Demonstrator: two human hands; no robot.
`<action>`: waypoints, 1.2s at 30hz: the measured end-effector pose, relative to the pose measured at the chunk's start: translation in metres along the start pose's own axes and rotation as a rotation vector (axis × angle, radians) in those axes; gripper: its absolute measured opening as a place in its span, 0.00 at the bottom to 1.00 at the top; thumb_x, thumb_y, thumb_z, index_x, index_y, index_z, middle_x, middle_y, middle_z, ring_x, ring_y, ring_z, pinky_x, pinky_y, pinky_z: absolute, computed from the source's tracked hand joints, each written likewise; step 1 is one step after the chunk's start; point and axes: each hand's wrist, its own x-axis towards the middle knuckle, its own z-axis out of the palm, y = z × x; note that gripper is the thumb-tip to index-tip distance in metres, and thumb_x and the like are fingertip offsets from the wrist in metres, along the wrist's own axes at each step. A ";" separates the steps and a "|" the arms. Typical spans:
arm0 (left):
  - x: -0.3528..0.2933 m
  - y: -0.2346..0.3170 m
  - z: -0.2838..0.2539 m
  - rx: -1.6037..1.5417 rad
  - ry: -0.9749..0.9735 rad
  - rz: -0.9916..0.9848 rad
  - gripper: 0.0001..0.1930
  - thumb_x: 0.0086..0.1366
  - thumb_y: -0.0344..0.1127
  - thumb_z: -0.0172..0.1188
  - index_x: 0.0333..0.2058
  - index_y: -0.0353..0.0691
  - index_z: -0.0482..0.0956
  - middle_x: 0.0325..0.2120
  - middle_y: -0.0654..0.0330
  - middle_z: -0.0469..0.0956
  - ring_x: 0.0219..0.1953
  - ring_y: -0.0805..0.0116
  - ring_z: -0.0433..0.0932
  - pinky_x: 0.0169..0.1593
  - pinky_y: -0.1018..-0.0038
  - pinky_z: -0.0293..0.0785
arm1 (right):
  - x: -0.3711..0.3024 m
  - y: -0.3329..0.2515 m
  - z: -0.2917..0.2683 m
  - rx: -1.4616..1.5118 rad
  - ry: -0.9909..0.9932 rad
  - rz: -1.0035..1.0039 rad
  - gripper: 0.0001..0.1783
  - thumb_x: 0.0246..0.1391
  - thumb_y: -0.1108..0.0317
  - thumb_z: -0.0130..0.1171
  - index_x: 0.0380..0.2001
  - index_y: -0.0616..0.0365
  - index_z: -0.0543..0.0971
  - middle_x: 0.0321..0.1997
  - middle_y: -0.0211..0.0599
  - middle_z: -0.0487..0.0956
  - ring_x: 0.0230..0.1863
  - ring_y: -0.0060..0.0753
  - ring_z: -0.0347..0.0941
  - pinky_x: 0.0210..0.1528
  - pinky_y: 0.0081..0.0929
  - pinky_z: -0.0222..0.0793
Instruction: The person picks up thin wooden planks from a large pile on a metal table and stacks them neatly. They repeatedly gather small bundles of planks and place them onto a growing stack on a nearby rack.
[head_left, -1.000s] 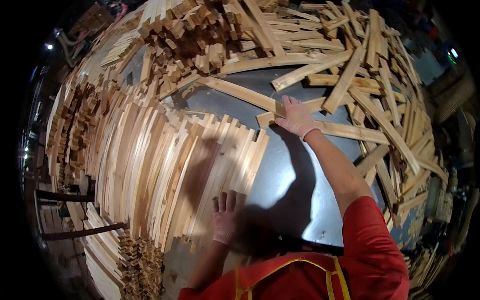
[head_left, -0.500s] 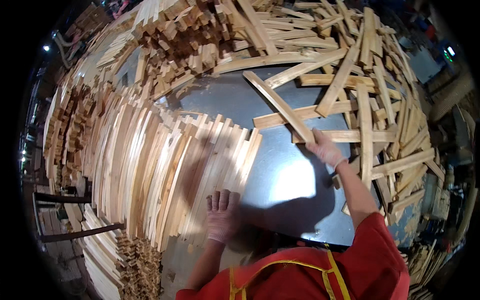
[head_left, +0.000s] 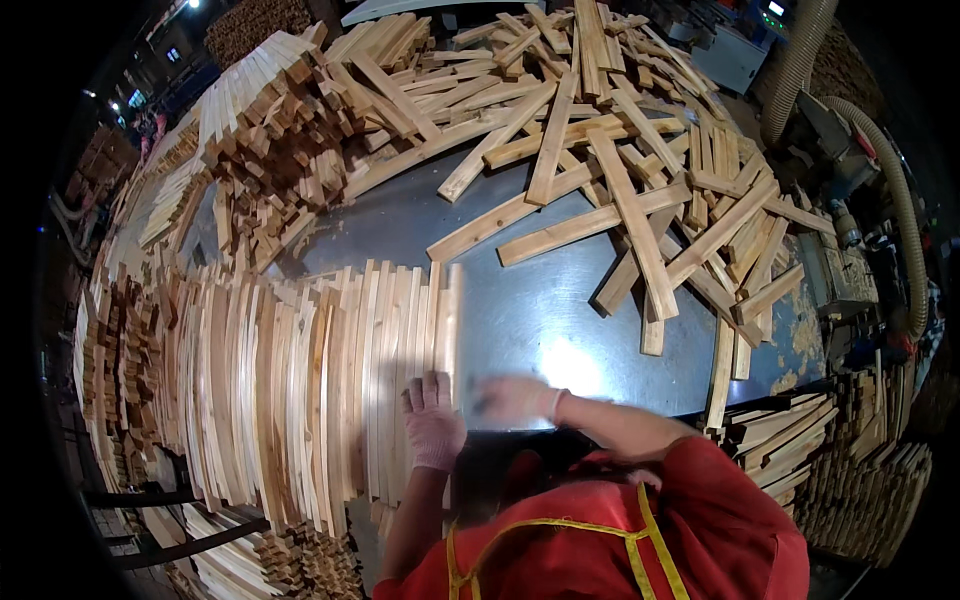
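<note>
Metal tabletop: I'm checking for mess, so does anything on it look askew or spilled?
Loose boards lie crisscrossed at right, unlike the neat row of strips at left; pale flecks, perhaps sawdust, mark the right edge of the tabletop.

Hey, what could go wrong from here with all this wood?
Crisscrossed boards overlap loosely, so pulling one might slide others. No fixed stop shows at the right end of the slat row, so edge slats could shift. The gloved left hand lies near that end; shifting slats might pinch it.
</note>
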 end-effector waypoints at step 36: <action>-0.074 0.068 -0.001 -0.788 -0.059 -0.268 0.28 0.65 0.38 0.66 0.63 0.38 0.75 0.56 0.43 0.77 0.54 0.41 0.78 0.57 0.50 0.77 | -0.039 0.044 -0.044 0.600 0.329 0.756 0.25 0.56 0.60 0.66 0.53 0.66 0.81 0.41 0.43 0.85 0.42 0.39 0.81 0.49 0.38 0.77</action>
